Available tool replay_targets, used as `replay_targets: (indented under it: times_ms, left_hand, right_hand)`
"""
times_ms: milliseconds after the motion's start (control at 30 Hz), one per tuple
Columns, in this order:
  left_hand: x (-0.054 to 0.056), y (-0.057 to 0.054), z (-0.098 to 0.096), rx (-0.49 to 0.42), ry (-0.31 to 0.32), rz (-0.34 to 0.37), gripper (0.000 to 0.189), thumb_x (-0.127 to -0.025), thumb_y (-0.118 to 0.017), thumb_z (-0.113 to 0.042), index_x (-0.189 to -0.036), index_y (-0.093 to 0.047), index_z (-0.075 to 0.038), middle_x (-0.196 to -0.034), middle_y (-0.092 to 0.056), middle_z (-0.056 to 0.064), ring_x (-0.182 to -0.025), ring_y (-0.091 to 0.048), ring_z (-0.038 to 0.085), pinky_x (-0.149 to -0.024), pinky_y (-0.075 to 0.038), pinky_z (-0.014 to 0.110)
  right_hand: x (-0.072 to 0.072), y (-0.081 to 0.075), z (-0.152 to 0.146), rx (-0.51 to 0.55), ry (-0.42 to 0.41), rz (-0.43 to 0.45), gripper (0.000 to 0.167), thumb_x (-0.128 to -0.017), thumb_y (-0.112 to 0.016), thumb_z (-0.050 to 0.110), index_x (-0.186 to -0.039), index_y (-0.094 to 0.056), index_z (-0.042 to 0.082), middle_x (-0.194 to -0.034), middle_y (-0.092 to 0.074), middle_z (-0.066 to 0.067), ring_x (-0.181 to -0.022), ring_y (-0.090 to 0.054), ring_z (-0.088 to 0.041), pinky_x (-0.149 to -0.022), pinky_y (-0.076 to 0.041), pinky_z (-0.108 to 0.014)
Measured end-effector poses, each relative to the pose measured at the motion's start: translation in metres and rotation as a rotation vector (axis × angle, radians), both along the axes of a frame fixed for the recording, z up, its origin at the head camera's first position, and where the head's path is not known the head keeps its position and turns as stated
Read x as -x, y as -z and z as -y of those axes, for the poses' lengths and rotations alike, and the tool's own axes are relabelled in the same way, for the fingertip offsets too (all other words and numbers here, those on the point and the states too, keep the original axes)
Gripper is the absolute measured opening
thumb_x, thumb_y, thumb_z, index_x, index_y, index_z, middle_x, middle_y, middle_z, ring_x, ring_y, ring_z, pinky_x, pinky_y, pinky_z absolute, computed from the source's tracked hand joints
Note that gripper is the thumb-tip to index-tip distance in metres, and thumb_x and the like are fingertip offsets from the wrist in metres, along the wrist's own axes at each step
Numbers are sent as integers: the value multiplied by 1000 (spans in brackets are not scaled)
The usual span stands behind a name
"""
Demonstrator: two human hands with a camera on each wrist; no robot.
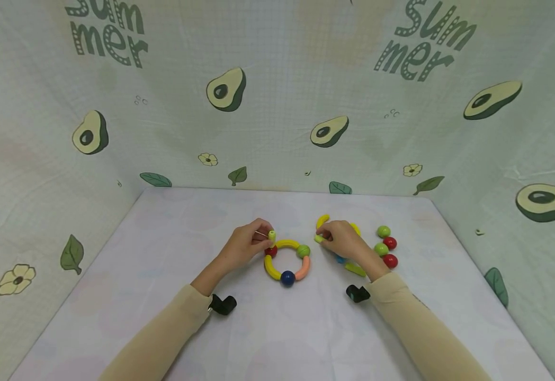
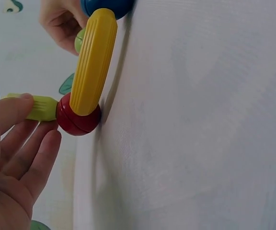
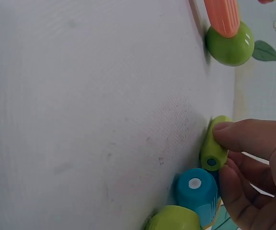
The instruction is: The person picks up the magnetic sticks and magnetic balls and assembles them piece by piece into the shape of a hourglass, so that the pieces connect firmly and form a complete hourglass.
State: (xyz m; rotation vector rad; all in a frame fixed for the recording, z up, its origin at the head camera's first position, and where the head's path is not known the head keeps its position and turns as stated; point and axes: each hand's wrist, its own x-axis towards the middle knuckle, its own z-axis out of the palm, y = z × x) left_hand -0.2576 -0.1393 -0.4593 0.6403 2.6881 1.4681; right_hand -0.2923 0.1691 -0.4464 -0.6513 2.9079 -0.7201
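Observation:
A ring of balls and curved pieces lies mid-table: a red ball [image 1: 271, 252], yellow curved pieces [image 1: 287, 243], a green ball [image 1: 303, 251], a salmon curved piece [image 1: 303, 269] and a dark blue ball [image 1: 288, 279]. At the red ball, my left hand [image 1: 245, 244] pinches a light green piece [image 2: 43, 108] between thumb and fingers; its end meets the ball. To the right of the ring, my right hand [image 1: 346, 239] pinches another light green piece [image 3: 214, 143] with a hole in its end. Beside that piece lies a blue piece [image 3: 198, 196].
Around the right hand lie more yellow pieces [image 1: 322, 220] and a green piece [image 1: 355, 269]. Further right stand loose green balls [image 1: 383, 231] and red balls [image 1: 390, 261]. A printed cloth [image 1: 277, 95] hangs behind and beside the white-covered table [image 1: 172, 238].

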Motion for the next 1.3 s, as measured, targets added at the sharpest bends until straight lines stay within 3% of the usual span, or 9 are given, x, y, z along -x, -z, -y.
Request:
replay_targets:
  times_ms: [333,633,1033,1300]
  left_hand:
    - [0,-1,0,6,13,-8,28,-99,-77,-10,-122,-63,-19,-117,-72,6,-108,-76,21,-89,-63,31]
    - [0,-1,0,19,4,11,29,-99,-76,-10,-123,-62,-20,-120,-72,7,-109,-75,21,-90,-63,32]
    - [1,-1,0,22,-2,9,29,-99,-76,-10,-122,-62,-20,-119,-72,7,-107,-76,21,-90,-63,32]
    - [2,0,1,21,-3,9,29,-99,-76,-10,-122,-62,-20,-118,-72,7,-107,-76,21,-89,-63,32]
  right_hand:
    - [-3,-2,4,-97,-9,-27,27,-95,-78,6,-122,-77,2,-91,-69,-4,-82,-58,-19,-79,-55,-35]
    - [-7,-3,2,-51,-6,10,29,-96,-78,8,-125,-77,5,-100,-72,-5,-89,-61,-19,-86,-58,-37]
    - [-13,-11,6,142,-76,-73,29,-97,-78,11,-126,-75,10,-109,-77,-4,-94,-69,-18,-86,-61,-37]
    - [-23,-13,16,293,-52,-66,29,-96,-80,11,-125,-72,11,-111,-75,-5,-99,-73,-20,-89,-63,-37]
